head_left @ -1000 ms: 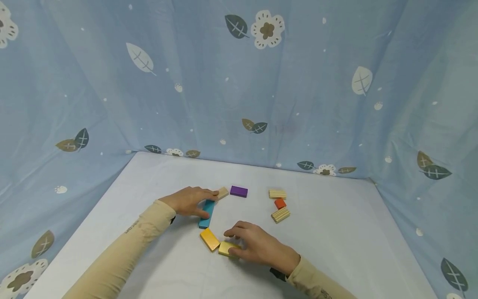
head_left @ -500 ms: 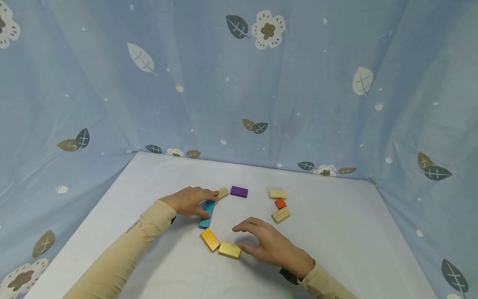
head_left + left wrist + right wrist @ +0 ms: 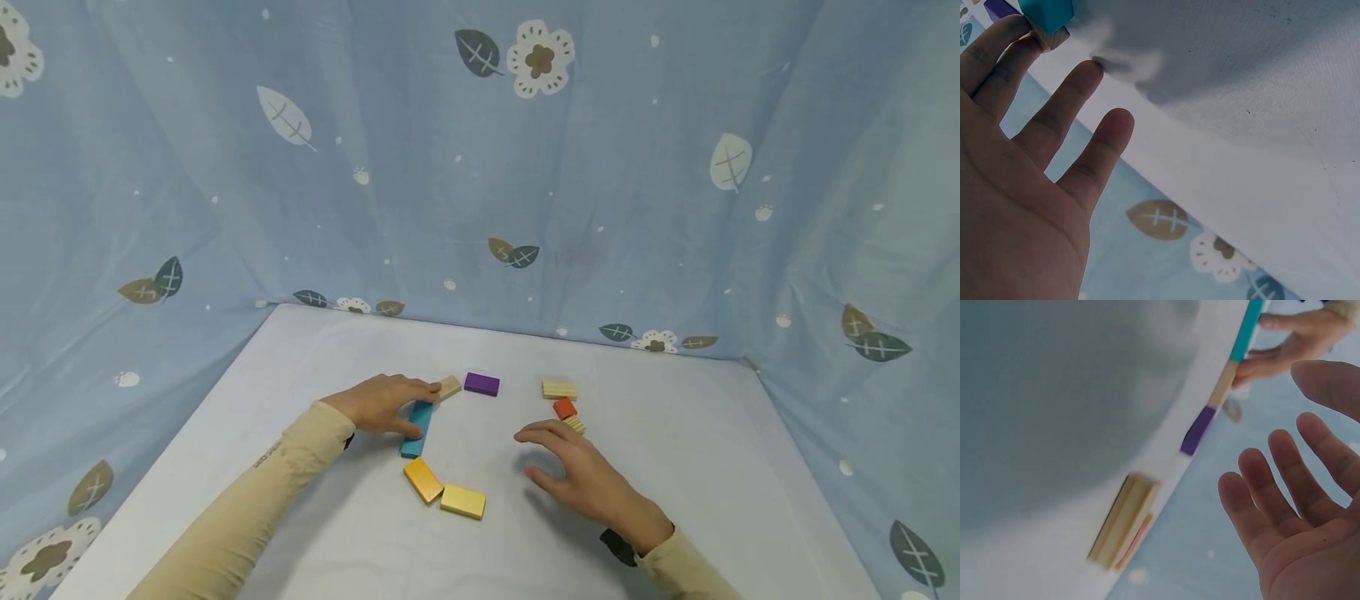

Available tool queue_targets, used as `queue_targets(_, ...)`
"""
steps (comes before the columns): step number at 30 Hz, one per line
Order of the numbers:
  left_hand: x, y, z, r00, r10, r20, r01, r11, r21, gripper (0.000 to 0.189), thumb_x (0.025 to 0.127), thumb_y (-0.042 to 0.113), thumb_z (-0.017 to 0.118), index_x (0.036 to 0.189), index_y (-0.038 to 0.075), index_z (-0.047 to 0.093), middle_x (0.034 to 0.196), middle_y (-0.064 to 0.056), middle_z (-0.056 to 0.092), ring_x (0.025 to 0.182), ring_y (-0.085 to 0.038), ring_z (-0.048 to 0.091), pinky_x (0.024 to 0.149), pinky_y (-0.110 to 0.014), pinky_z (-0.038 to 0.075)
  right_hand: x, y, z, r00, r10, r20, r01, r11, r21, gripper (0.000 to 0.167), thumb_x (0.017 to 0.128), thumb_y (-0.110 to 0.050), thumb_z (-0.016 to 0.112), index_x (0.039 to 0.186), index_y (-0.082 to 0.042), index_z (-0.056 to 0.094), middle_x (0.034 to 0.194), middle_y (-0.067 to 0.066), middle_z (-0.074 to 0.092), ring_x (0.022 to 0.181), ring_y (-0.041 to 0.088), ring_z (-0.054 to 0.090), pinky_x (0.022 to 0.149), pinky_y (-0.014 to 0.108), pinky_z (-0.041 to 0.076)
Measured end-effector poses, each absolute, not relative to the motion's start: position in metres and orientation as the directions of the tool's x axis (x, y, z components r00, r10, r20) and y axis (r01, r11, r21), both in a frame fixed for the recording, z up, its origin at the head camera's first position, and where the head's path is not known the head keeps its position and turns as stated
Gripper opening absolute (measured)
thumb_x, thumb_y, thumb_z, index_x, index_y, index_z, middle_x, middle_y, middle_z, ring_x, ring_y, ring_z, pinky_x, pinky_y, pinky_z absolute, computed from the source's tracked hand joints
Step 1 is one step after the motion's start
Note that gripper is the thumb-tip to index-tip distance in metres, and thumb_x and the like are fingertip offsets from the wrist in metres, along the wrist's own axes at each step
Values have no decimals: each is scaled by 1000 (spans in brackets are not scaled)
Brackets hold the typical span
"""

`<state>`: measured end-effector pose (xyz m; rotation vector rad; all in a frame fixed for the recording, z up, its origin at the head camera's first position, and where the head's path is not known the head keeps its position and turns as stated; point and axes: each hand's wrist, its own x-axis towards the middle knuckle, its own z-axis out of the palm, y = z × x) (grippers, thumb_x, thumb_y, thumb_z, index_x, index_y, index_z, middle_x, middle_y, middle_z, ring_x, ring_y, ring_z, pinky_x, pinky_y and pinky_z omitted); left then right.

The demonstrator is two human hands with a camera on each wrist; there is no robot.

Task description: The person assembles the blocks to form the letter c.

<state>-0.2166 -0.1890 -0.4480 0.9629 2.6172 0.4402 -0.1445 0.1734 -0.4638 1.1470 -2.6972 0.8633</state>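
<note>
**A:** Fingers first. What do my feeds give?

**B:** Left hand [image 3: 381, 405] released, fingers spread; thumb rests on the blue block [image 3: 424, 417], forefinger touches the wooden block [image 3: 450, 387]. Right hand [image 3: 581, 475] holds nothing, fingers loosely bent above the white surface [image 3: 337, 342], beside the near grooved block [image 3: 575, 424].

**A:** Handling?

**B:** I judge the blue block light, stiff, not fragile. Its paint looks smooth, so I'd expect it to skid if nudged. I would pinch it across the long sides, mid-length. Ridges on the near grooved block should give better purchase.

**A:** Looks and position?

**B:** Blue: long, flat, straight-edged, lying left of centre; its near end points to the orange block [image 3: 423, 481], which meets the yellow block [image 3: 462, 502] at a corner. Wooden: plain, pale, angled toward the purple block [image 3: 482, 384]. At right, the red block [image 3: 565, 408] sits between the far grooved block [image 3: 559, 390] and the near one, partly hidden from my head camera.
</note>
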Motion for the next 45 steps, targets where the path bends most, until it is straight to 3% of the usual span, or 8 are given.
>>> queue_targets(6,-217,-189,-446,-722,667,-184,570,724,390,63,92,34,77,146,10,55,158,-6,43,138,-36,46,113,-56,37,-152,190,-467,-710,-603,363,-701,558,-444,52,84,-10,84,132,-15,64,133,-3,59,113,16,61,91,33,57)
queue_targets(10,-217,-189,-446,-721,667,-186,570,724,388,63,92,34,76,146,9,55,158,-6,43,137,-36,47,113,-55,37,-157,198,-470,-715,-592,373,-698,575,-426,54,83,-9,85,132,-14,64,134,-3,59,116,15,61,94,35,56)
queue_targets(28,-217,-188,-445,-725,663,-185,564,727,392,64,91,34,78,145,8,56,157,-6,45,137,-36,47,113,-56,37,-176,218,-477,-776,-570,270,-628,663,-407,57,82,-6,85,134,-9,64,130,5,63,120,24,61,97,41,55)
queue_targets(36,-217,-189,-444,-721,666,-189,570,726,383,64,92,35,77,146,8,55,157,-7,44,137,-36,47,114,-56,37,-183,223,-482,-749,-600,281,-663,682,-309,56,79,3,85,131,-3,67,127,11,60,117,28,59,92,40,56)
queue_targets(45,-216,-188,-444,-728,655,-203,553,735,392,64,92,34,77,147,10,55,158,-5,43,137,-35,46,114,-55,36,-192,219,-490,-693,-650,312,-717,668,-201,49,74,8,86,120,-7,74,117,12,61,108,28,57,84,35,58)
